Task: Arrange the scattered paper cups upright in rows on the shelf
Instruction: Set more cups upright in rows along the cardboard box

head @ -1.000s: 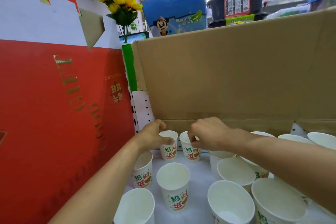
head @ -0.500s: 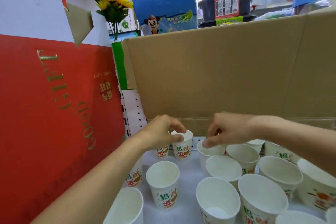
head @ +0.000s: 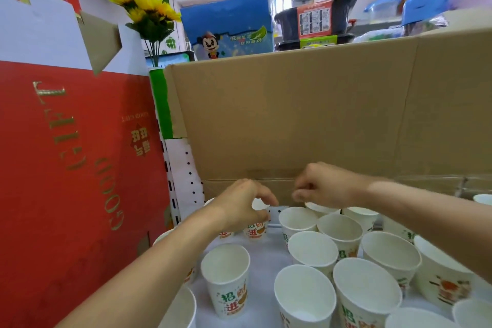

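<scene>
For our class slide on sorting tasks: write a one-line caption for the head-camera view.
Left hand grips a paper cup at the shelf's back while the right hand hovers over upright cups.

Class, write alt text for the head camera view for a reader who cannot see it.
Two bare hands reach over upright printed white paper cups on a white shelf: the left hand grips a back-row cup, the right hand hovers loosely curled. A brown cardboard panel stands behind, a red gift box at left.

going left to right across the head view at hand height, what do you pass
red gift box → white perforated panel → left hand on a back-row cup → right hand → cardboard box
</scene>
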Motion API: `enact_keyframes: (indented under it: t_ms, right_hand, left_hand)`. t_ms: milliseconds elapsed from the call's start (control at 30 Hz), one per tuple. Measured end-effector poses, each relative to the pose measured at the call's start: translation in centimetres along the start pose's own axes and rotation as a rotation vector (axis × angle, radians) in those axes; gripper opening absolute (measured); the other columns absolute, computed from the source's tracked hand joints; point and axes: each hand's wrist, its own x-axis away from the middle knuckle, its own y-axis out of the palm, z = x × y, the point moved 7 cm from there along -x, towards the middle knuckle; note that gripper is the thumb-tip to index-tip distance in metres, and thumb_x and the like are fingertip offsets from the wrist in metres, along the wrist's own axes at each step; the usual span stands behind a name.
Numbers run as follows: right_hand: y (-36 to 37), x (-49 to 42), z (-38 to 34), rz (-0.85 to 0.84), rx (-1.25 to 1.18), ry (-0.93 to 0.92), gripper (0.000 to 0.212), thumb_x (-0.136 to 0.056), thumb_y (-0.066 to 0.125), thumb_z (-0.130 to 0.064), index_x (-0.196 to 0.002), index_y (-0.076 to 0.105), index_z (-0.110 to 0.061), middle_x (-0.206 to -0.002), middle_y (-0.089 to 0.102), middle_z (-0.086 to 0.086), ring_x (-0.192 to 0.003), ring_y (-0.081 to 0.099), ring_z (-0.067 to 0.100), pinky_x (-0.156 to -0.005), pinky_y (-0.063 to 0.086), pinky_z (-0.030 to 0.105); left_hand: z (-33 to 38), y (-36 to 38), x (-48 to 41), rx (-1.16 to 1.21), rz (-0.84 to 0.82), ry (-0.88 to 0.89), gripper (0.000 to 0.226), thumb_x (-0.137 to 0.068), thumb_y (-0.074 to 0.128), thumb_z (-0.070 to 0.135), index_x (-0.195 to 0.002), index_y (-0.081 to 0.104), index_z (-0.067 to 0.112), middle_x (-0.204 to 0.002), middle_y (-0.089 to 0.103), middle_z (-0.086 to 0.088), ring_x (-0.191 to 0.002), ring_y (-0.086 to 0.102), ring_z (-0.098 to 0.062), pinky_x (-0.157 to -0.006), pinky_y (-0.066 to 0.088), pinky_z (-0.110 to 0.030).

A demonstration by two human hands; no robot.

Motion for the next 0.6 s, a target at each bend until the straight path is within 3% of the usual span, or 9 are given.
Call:
enact_keyframes:
  t_ms: [133,267,333,433,600]
  right_hand:
    - [0.6,2.1,1.6,-0.188,0.014,0.041,0.018,-0.090,0.058,-0.022,-0.085,0.074,-0.029,-0.064,0.059,-0.027,-0.062,0.053,-0.008,-0.063,0.041,0.015]
    - [0.9,3.0,2.2,-0.156,0.078,0.045,0.028,-0.088,0.053,-0.014,-0.106,0.070,-0.025,-0.094,0.069,-0.011,-0.080,0.057,0.004,-0.073,0.045,0.019]
    - [0.9,3.3,2.5,-0.145,0.093,0.084,0.026,-0.086,0.056,-0.015,-0.110,0.064,-0.024,-0.096,0.066,-0.007,-0.082,0.057,0.009,-0.072,0.046,0.023]
    - [1.2,3.6,3.2,-0.147,0.110,0.145,0.025,-0.085,0.062,-0.017,-0.109,0.057,-0.023,-0.090,0.060,-0.008,-0.081,0.055,0.014,-0.070,0.046,0.029]
    - [1.3,3.8,4.2,-0.128,0.151,0.159,0.010,-0.081,0.065,-0.017,-0.091,0.066,-0.018,-0.079,0.058,-0.009,-0.076,0.056,0.016,-0.061,0.041,0.027]
  left_hand:
    - [2.3,1.3,-1.0,-0.094,-0.074,0.124,0.033,-0.078,0.076,0.028,-0.111,0.070,0.031,-0.118,0.065,0.013,-0.112,0.047,-0.009,-0.096,0.036,-0.030]
    - [3.4,2.0,-2.0,-0.223,-0.046,0.210,0.025,-0.078,0.074,0.039,-0.103,0.073,0.033,-0.106,0.068,0.016,-0.107,0.044,-0.010,-0.090,0.034,-0.033]
    - [3.4,2.0,-2.4,-0.235,-0.042,0.215,0.020,-0.082,0.070,0.039,-0.101,0.073,0.034,-0.100,0.069,0.016,-0.102,0.047,-0.010,-0.087,0.036,-0.034]
    - [3.1,2.1,-2.8,-0.232,-0.040,0.193,0.017,-0.086,0.066,0.032,-0.101,0.074,0.033,-0.098,0.071,0.016,-0.096,0.052,-0.009,-0.087,0.041,-0.036]
    - [3.4,2.6,-3.4,-0.289,-0.016,0.143,0.020,-0.088,0.065,0.029,-0.105,0.074,0.028,-0.103,0.072,0.010,-0.094,0.059,-0.015,-0.083,0.046,-0.032]
